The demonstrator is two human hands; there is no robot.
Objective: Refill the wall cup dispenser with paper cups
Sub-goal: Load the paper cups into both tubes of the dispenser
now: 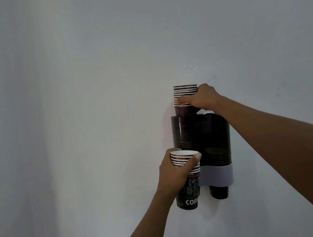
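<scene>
A dark, see-through two-tube cup dispenser [212,131] with a grey band at its base hangs on the wall. Stacked cups fill its left tube, and a shorter stack sits low in the right tube. My right hand [198,98] grips a stack of brown paper cups [185,90] that sticks out of the top of the left tube. My left hand [175,172] holds a second stack of cups [188,193], printed "COFFEE", in front of the dispenser's lower left. One dark cup bottom [219,191] pokes out below the right tube.
A plain grey-white wall [71,109] fills the rest of the view. A wall corner runs down the far left.
</scene>
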